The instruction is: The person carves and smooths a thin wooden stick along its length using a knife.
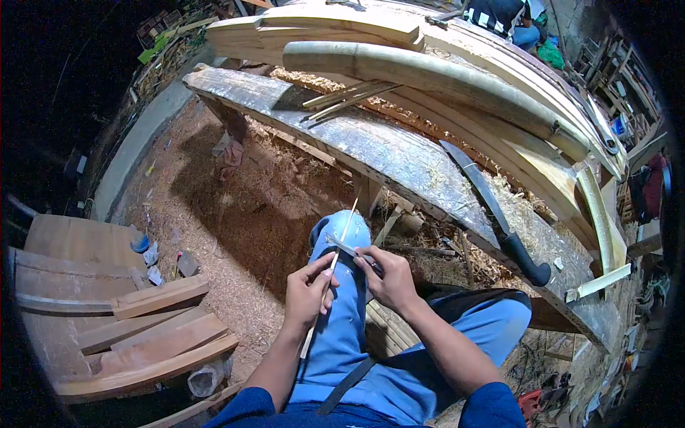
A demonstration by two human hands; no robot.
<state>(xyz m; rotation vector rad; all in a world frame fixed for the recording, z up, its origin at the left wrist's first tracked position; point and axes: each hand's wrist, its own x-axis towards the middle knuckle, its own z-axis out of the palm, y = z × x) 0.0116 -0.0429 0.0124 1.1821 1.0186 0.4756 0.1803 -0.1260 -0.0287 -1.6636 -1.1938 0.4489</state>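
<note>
Above my lap, my left hand (310,289) is closed around a thin pale bamboo stick (349,222) that runs slantwise past my raised knee. My right hand (387,278) grips a small knife (342,247) whose short blade lies against the stick, just beyond my left fingertips. Small shavings cling to the knee of my blue trousers (342,296). Most of the knife's handle is hidden inside my right fist. On the bench ahead and to the right rests a machete (492,203) with a black handle.
A long worn bench (385,153) crosses in front of me, carrying several thin sticks (349,100). Behind it lies a thick bamboo pole (428,71) among planks. Wooden boards (160,335) are stacked at left. Shavings cover the floor. Another person (499,16) is at the far right.
</note>
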